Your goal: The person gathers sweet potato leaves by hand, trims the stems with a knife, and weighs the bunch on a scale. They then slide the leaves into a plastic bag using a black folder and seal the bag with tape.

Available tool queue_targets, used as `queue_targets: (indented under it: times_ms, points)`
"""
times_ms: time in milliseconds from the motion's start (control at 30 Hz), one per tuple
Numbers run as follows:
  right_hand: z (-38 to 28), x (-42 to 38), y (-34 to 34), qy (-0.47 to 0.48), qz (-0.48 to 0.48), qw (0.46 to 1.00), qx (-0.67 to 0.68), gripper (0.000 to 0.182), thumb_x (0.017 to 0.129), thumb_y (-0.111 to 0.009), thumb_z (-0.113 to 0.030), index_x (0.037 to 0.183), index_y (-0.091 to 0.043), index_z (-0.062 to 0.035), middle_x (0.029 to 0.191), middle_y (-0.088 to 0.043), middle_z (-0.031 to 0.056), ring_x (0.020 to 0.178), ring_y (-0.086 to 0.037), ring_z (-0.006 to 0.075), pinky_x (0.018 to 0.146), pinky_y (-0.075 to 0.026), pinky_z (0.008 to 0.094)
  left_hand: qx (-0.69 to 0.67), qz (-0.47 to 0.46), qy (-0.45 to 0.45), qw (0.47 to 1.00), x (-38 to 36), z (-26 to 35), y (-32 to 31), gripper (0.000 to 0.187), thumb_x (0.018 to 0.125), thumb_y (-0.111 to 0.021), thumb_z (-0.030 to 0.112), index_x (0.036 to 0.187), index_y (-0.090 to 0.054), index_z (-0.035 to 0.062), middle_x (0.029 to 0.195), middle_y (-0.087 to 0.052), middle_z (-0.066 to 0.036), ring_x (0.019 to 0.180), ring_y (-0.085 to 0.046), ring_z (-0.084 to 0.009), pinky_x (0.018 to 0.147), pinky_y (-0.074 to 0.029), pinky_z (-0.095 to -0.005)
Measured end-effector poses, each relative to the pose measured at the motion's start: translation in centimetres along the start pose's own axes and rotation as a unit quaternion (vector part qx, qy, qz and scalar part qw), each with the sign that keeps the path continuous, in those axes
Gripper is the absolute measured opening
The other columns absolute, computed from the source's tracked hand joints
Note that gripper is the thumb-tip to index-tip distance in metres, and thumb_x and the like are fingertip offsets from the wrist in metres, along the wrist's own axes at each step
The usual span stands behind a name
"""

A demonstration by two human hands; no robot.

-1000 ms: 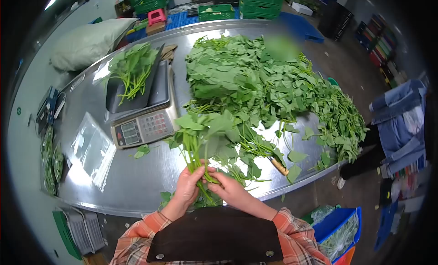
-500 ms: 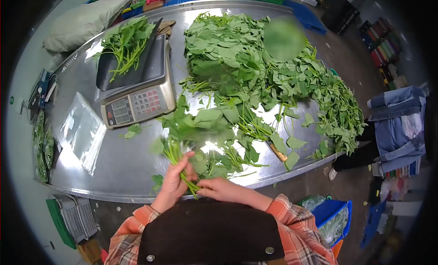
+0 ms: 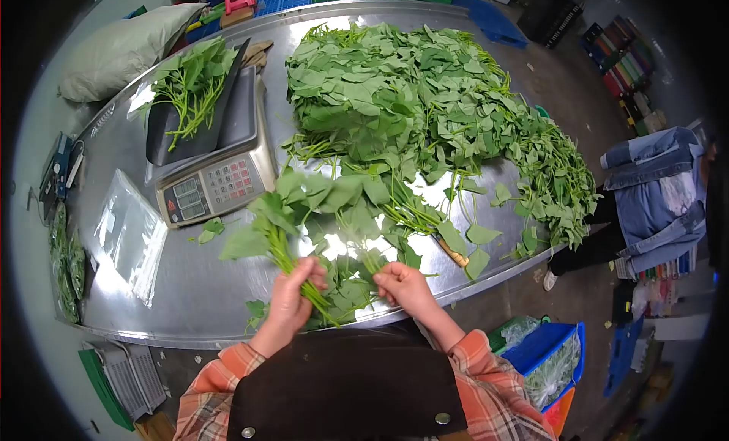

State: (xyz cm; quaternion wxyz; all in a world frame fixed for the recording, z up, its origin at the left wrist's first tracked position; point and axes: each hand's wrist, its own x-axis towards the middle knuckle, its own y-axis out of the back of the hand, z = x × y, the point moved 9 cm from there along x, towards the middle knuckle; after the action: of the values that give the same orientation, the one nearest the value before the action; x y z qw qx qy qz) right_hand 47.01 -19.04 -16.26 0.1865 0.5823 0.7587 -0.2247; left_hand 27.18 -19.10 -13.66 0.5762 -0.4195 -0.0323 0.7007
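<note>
My left hand (image 3: 295,293) is closed around a bunch of leafy greens (image 3: 278,242), its leaves pointing away from me and its stem ends sticking out below the fist. To the right, my right hand (image 3: 406,288) pinches a leafy green sprig (image 3: 370,260), slightly blurred, at the near edge of the table. Loose leaves and stems lie under and between both hands. A large heap of leafy greens (image 3: 364,92) covers the far middle and right of the table. Among the loose stems rests a light wooden handle (image 3: 453,252), the rest of it hidden by leaves.
A digital scale (image 3: 216,187) bears a dark tray (image 3: 156,137) with another bunch of greens (image 3: 190,92). Clear plastic bags (image 3: 129,240) lie left on the metal table (image 3: 209,289). A person in a denim jacket (image 3: 657,190) stands right. A blue crate (image 3: 550,357) sits below.
My right hand has moved right and forward, away from the stem ends at my left hand, and now pinches a sprig. The left hand keeps its bunch. The view has shifted slightly.
</note>
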Motion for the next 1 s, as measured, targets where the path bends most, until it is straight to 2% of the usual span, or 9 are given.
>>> queue_targets:
  times_ms: [100,233,367,467,567,667,733,800,1000]
  points:
    - [-1.5,-1.0,-3.3,0.050,-0.031,0.997,-0.057,0.014,0.088,-0.060,-0.015,0.081,-0.057,-0.0041,0.063,-0.058,-0.0005,0.051,-0.049,0.0053,0.047,-0.040,0.0194,0.044,-0.015,-0.016,0.999,-0.1,-1.1,-2.2,0.021,0.084,-0.064,0.015,0.100,-0.056,0.0016,0.082,-0.059,-0.005,0.069,-0.054,-0.0135,0.066,-0.046,-0.0280]
    - [-4.4,-2.2,-5.4,0.242,-0.016,0.931,-0.271,0.019,0.086,-0.061,-0.015,0.077,-0.052,-0.0018,0.057,-0.051,0.0046,0.051,-0.047,0.0097,0.048,-0.037,0.0282,0.045,-0.017,-0.021,0.999,0.6,-1.3,-2.1,0.021,0.082,-0.065,0.009,0.099,-0.056,0.0012,0.083,-0.059,-0.005,0.071,-0.055,-0.0123,0.065,-0.046,-0.0253]
    - [-5.9,-2.3,-5.2,0.313,0.033,0.901,-0.297,0.018,0.088,-0.057,-0.015,0.078,-0.053,-0.0011,0.061,-0.051,0.0056,0.057,-0.049,0.0121,0.054,-0.039,0.0285,-0.025,0.003,-0.009,1.000,0.9,-1.3,-1.6,0.014,0.082,-0.063,0.010,0.091,-0.055,0.0037,0.081,-0.058,-0.005,0.070,-0.054,-0.0136,0.062,-0.046,-0.0271]
    - [-3.8,-1.5,-3.7,0.145,0.060,0.982,-0.104,0.014,0.090,-0.055,-0.014,0.085,-0.058,-0.0009,0.073,-0.058,0.0059,0.067,-0.054,0.0136,0.061,-0.043,0.0267,-0.082,0.055,0.041,0.994,1.3,-2.5,-0.4,0.014,0.082,-0.062,0.015,0.088,-0.054,0.0051,0.078,-0.058,-0.006,0.068,-0.053,-0.0146,0.058,-0.044,-0.0276]
    - [-5.6,-2.4,-3.3,0.288,0.095,0.942,-0.144,0.015,0.090,-0.054,-0.014,0.095,-0.061,-0.0016,0.088,-0.062,0.0069,0.077,-0.056,0.0132,0.069,-0.045,0.0252,-0.081,0.054,0.044,0.994,1.7,-2.7,-0.3,0.015,0.082,-0.060,0.018,0.087,-0.054,0.0059,0.075,-0.056,-0.005,0.066,-0.052,-0.0142,0.056,-0.041,-0.0270]
    - [-10.0,-5.8,-3.1,0.476,0.142,0.846,-0.195,0.015,0.090,-0.055,-0.013,0.098,-0.062,-0.0021,0.094,-0.063,0.0070,0.081,-0.056,0.0108,0.073,-0.045,0.0250,-0.134,0.096,0.052,0.985,3.8,-3.5,2.9,0.010,0.081,-0.059,0.015,0.085,-0.053,0.0076,0.072,-0.055,-0.003,0.064,-0.050,-0.0130,0.054,-0.038,-0.0261]
    - [-7.6,-3.1,-2.0,0.309,0.077,0.942,-0.104,0.015,0.089,-0.057,-0.013,0.098,-0.062,-0.0016,0.094,-0.063,0.0061,0.081,-0.056,0.0095,0.073,-0.046,0.0243,-0.114,0.069,0.029,0.991,3.3,-1.9,2.5,0.008,0.081,-0.058,0.013,0.085,-0.053,0.0083,0.071,-0.054,-0.002,0.064,-0.049,-0.0124,0.054,-0.038,-0.0254]
    - [-3.7,-0.5,-2.7,0.141,0.000,0.986,-0.084,0.018,0.086,-0.062,-0.015,0.096,-0.060,-0.0001,0.088,-0.062,0.0028,0.076,-0.055,0.0067,0.070,-0.045,0.0229,-0.094,0.007,0.017,0.995,3.3,-1.3,2.1,0.008,0.081,-0.056,0.011,0.087,-0.051,0.0086,0.077,-0.059,-0.005,0.064,-0.050,-0.0118,0.055,-0.040,-0.0242]
    - [-3.7,0.4,-6.2,0.084,-0.099,0.991,0.029,0.017,0.087,-0.063,-0.018,0.089,-0.057,-0.0022,0.074,-0.054,-0.0053,0.061,-0.045,0.0012,0.054,-0.037,0.0188,0.016,-0.050,-0.002,0.999,0.6,-0.5,-2.7,0.016,0.083,-0.059,0.009,0.097,-0.052,0.0066,0.092,-0.064,-0.010,0.069,-0.055,-0.0125,0.057,-0.045,-0.0250]
